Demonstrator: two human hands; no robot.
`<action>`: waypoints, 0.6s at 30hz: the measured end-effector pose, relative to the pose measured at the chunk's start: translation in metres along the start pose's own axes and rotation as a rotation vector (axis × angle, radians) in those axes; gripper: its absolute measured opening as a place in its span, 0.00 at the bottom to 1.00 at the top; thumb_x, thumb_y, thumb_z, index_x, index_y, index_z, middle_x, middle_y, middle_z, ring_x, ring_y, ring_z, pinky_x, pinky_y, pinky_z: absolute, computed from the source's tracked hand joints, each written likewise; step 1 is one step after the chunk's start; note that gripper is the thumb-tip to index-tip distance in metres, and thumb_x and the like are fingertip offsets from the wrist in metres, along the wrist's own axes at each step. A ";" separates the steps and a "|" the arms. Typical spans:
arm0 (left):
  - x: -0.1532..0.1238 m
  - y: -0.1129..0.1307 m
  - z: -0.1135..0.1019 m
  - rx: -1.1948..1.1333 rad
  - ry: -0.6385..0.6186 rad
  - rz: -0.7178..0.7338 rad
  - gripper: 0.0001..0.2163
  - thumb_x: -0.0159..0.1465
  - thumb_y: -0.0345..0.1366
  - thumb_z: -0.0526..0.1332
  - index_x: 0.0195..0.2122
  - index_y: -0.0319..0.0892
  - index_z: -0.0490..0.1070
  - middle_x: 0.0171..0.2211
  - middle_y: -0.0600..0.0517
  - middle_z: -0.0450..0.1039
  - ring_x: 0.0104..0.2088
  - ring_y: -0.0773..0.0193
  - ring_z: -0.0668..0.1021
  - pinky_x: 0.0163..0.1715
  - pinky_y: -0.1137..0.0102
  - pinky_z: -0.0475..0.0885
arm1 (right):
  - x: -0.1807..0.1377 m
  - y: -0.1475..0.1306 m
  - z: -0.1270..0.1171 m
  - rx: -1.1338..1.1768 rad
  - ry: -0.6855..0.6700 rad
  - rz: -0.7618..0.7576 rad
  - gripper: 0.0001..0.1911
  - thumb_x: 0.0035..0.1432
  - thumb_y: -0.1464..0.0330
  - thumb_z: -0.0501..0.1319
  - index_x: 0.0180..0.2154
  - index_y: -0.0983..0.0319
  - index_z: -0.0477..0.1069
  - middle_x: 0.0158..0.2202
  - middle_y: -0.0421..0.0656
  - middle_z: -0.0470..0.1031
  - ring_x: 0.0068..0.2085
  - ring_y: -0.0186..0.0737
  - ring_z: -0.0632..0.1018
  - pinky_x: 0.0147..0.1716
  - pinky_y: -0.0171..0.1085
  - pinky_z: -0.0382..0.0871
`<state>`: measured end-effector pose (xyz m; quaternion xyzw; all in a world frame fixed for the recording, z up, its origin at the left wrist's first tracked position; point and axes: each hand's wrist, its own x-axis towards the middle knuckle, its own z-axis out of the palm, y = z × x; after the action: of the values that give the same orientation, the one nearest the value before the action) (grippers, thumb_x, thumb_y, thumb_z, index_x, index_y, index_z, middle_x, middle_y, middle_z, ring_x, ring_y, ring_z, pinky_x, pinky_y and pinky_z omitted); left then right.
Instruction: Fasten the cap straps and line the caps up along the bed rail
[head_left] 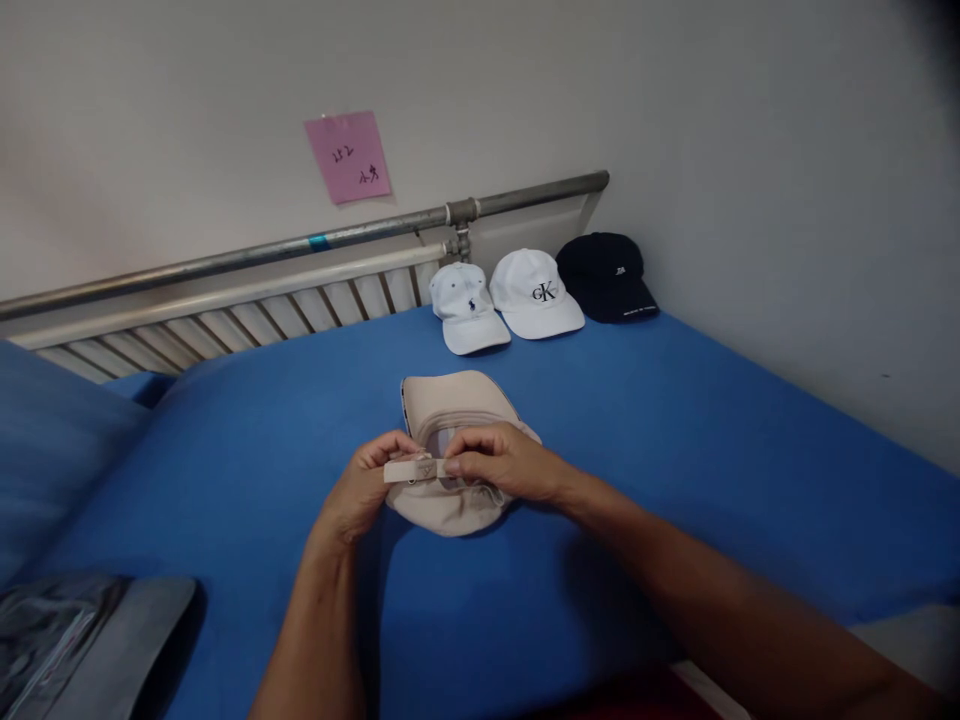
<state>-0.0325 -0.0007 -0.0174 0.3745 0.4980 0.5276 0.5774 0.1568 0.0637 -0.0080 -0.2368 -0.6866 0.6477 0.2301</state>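
Observation:
A beige cap (450, 400) lies upside down on the blue bed sheet (675, 430), its brim pointing away from me. My left hand (364, 490) pinches the free end of the cap's back strap (409, 469). My right hand (502, 462) is closed on the strap's other side, at the buckle, over the cap's rear opening. Both hands meet at the strap, just above the sheet.
Three more caps sit in a row by the wall: a white one with a small dark logo (466, 305), a white one with black letters (534, 292) and a black one (607, 276). A metal bed rail (300, 245) and a pink note (349, 156) are behind. A grey bag (82, 640) lies at the lower left.

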 end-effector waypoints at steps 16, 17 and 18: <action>-0.001 -0.001 0.000 0.065 -0.033 0.042 0.09 0.46 0.36 0.73 0.25 0.40 0.75 0.24 0.55 0.76 0.22 0.72 0.73 0.25 0.77 0.65 | -0.001 -0.002 0.006 0.004 0.001 -0.017 0.05 0.54 0.69 0.60 0.28 0.63 0.71 0.24 0.38 0.69 0.25 0.30 0.67 0.25 0.31 0.60; -0.001 -0.001 0.000 0.061 -0.037 0.046 0.09 0.46 0.36 0.73 0.25 0.40 0.75 0.23 0.56 0.76 0.22 0.72 0.73 0.25 0.78 0.65 | -0.001 -0.003 0.005 -0.002 -0.008 -0.023 0.05 0.55 0.69 0.59 0.29 0.63 0.71 0.24 0.37 0.69 0.25 0.30 0.67 0.25 0.31 0.60; -0.001 -0.001 0.001 0.060 -0.042 0.050 0.09 0.46 0.36 0.73 0.25 0.40 0.75 0.23 0.56 0.76 0.22 0.72 0.73 0.25 0.78 0.65 | -0.001 -0.004 0.005 -0.009 -0.015 -0.032 0.05 0.55 0.69 0.59 0.29 0.63 0.71 0.23 0.37 0.68 0.24 0.30 0.66 0.25 0.31 0.59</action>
<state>-0.0313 -0.0018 -0.0181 0.4152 0.4916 0.5188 0.5629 0.1549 0.0589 -0.0043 -0.2219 -0.6951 0.6425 0.2342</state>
